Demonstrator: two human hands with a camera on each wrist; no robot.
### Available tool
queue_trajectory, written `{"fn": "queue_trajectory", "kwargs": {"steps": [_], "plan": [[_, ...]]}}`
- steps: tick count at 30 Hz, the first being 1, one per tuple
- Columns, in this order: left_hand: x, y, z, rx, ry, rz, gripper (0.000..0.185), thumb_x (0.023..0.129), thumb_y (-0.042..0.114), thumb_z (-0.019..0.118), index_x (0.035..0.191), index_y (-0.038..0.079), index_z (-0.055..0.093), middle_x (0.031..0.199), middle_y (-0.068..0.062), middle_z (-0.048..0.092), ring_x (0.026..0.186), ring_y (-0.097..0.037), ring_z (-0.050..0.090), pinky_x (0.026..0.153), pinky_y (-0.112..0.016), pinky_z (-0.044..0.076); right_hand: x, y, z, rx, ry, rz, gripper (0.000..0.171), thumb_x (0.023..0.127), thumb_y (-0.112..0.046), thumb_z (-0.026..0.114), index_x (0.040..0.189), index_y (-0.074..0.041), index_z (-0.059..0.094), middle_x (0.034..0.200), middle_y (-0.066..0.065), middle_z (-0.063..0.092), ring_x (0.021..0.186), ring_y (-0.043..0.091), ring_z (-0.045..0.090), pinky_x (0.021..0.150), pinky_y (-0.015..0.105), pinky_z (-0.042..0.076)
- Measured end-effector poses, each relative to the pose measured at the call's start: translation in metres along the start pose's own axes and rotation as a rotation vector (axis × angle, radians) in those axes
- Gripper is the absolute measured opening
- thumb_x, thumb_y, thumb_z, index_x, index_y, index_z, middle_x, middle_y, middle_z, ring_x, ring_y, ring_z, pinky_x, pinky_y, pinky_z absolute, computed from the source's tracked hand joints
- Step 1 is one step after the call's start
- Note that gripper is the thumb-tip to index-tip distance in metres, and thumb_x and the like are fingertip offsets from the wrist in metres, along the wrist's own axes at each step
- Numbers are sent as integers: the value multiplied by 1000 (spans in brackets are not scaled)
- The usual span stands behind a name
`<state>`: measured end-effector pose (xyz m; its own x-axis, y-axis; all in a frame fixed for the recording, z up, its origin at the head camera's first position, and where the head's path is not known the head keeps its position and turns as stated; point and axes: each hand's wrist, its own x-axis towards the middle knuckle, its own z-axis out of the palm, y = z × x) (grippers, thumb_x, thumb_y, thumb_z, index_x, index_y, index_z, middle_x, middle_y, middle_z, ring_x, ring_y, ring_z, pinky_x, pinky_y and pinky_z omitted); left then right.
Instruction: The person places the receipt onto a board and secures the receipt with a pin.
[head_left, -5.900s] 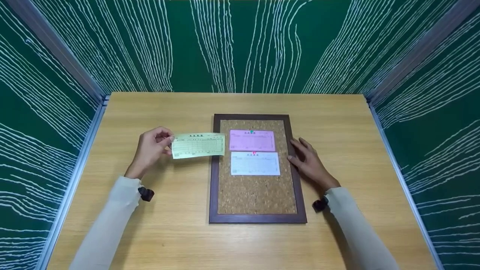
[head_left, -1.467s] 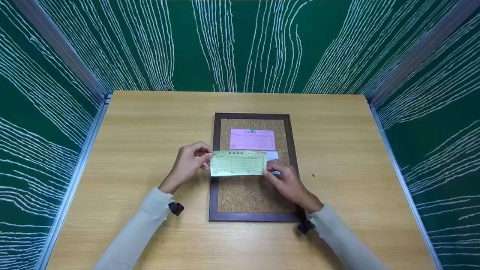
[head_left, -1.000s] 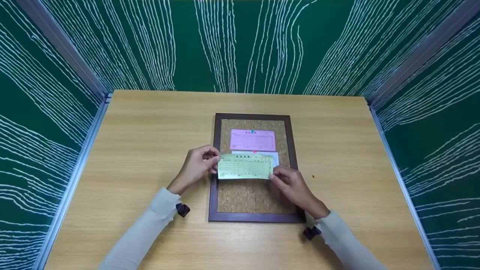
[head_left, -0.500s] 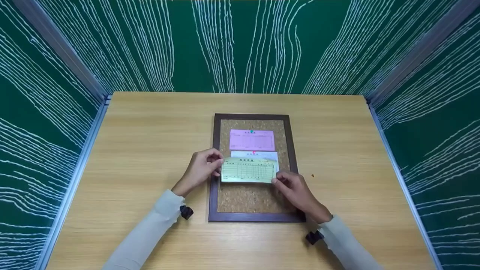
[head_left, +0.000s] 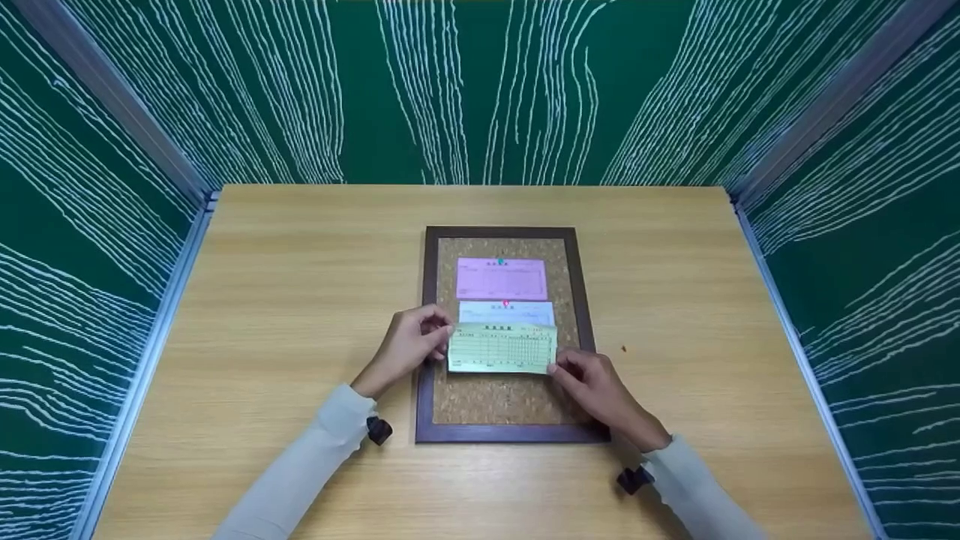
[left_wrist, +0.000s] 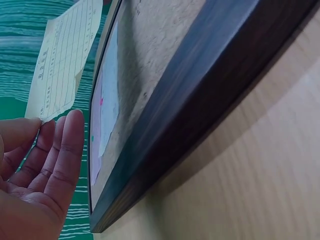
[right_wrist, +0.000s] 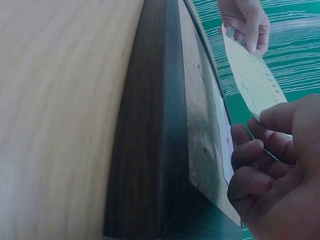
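Note:
A pale green printed slip [head_left: 501, 349] is held up over a cork board [head_left: 495, 401] in a dark wooden frame. My left hand [head_left: 409, 346] pinches the slip's left edge between thumb and index finger. At its lower right corner my right hand [head_left: 600, 386] pinches it too. In both wrist views the slip [left_wrist: 65, 60] hangs clear of the cork. A white slip [head_left: 504, 312] with a red pushpin [head_left: 506, 303] lies on the board, its lower part hidden behind the green one. Above it is a pink slip [head_left: 501, 279] with a green pushpin [head_left: 500, 261].
The board lies on a light wooden table [head_left: 315, 255]. A tiny brown speck [head_left: 623, 348] sits right of the frame. Green panels with white wavy lines [head_left: 540, 90] enclose the table at the back and both sides.
The green slip came in from the left, and my right hand left the frame's edge to take its other end. Over the last second both hands shifted it slightly right and toward me.

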<state>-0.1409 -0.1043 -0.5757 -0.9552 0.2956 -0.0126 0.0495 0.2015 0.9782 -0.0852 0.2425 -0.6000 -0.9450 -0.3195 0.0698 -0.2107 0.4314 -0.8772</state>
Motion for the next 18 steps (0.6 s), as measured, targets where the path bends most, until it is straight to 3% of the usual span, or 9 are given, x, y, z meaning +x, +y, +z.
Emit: {"fn": "queue_trajectory", "kwargs": {"steps": [11, 15, 18], "plan": [[-2, -8, 10, 52, 10, 30, 7, 102, -4, 72, 103, 0, 77, 80, -4, 68, 64, -21, 64, 57, -36, 63, -7, 1, -4, 28, -29, 119, 16, 110, -13, 69, 98, -7, 76, 73, 2, 61, 63, 13, 56, 53, 21, 43], [-3, -11, 12, 95, 7, 37, 4, 102, -1, 73, 102, -1, 76, 84, -2, 70, 69, -19, 64, 56, -26, 57, -12, 2, -3, 15, -34, 111, 17, 111, -13, 68, 96, -7, 75, 73, 0, 63, 61, 10, 54, 52, 21, 41], [-3, -13, 14, 130, 3, 48, 6, 102, 2, 74, 103, -3, 76, 87, -3, 73, 75, -15, 65, 61, -23, 55, -15, 4, -2, 2, -33, 100, 16, 110, -11, 69, 96, -7, 75, 74, -1, 63, 62, 9, 53, 54, 21, 41]]}}
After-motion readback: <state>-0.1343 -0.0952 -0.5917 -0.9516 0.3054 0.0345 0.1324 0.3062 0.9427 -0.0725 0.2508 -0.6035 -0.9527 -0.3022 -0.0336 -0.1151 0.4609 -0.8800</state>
